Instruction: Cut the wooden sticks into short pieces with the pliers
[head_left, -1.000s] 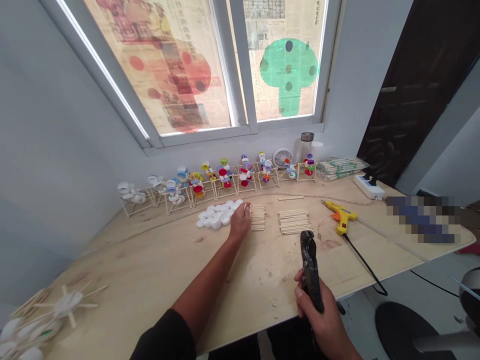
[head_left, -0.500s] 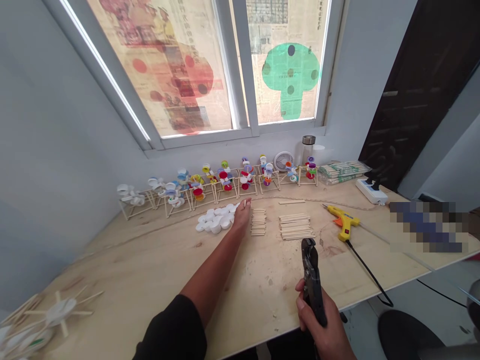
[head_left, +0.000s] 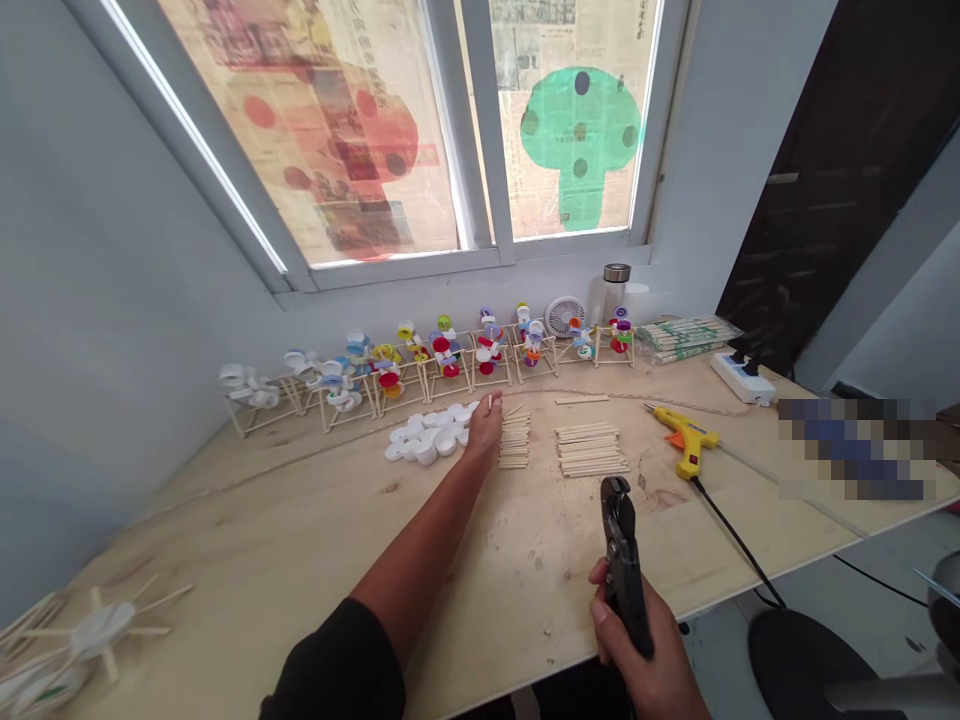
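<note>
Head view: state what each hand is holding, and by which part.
The right hand grips black pliers by the handles. The left hand has a small wooden stick at its fingertips; whether it holds the stick cannot be told.

This is a small craft workshop: a long plywood table (head_left: 525, 570) carries a hot glue gun (head_left: 684, 438), stacked wooden craft sticks (head_left: 589, 448), white plastic bottle caps (head_left: 427, 435), a power strip (head_left: 741, 378) and a row of stick-and-cap models (head_left: 442, 358), beneath a newspaper-covered window (head_left: 337, 130).

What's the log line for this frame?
left hand: beside white bottle caps | right hand: holds black pliers | nearby: wooden sticks, glue gun
</note>
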